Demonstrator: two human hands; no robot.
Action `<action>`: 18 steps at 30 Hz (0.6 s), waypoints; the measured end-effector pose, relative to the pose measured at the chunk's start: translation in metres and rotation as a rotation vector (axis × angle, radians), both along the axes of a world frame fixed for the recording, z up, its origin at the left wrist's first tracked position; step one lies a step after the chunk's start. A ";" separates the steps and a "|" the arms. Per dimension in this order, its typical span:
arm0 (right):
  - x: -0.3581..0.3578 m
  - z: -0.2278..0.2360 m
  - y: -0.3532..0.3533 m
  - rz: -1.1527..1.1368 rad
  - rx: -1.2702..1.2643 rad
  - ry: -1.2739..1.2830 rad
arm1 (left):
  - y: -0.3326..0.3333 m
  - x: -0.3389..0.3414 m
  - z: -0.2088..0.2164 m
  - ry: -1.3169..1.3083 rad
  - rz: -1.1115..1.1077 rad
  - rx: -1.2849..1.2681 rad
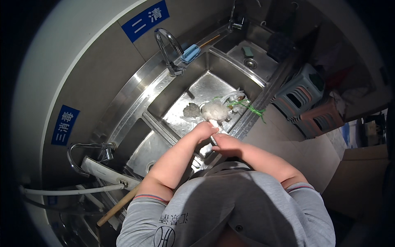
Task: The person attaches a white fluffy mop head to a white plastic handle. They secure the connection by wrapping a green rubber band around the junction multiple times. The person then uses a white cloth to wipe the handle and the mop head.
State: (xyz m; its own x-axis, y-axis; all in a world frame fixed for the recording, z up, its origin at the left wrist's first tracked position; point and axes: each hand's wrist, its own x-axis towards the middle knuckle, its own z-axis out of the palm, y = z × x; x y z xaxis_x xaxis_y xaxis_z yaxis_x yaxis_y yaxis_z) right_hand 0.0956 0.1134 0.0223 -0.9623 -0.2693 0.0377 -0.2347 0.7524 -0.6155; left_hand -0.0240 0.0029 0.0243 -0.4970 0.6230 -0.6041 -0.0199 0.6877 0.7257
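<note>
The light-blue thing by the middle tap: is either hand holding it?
No, the light-blue thing lies beside the tap, away from the left hand and right hand.

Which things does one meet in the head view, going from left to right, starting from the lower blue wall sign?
Lower blue wall sign, wooden stick, gray clump, whitish round clump, green string, gray stools.

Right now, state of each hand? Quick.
Left hand: closed, holding a white item; exact kind unclear.
Right hand: appears closed on the same white item; its fingers are partly hidden.
</note>
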 end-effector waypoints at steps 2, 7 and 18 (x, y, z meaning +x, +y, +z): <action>0.001 -0.002 0.016 -0.108 -0.229 -0.063 | -0.002 0.004 -0.007 0.200 -0.056 -0.010; -0.008 -0.022 0.064 -0.567 -0.514 -0.490 | -0.006 0.007 0.019 0.474 -0.255 -0.045; -0.050 -0.032 0.055 -0.012 -1.541 -1.537 | -0.006 0.007 0.049 0.533 -0.233 0.179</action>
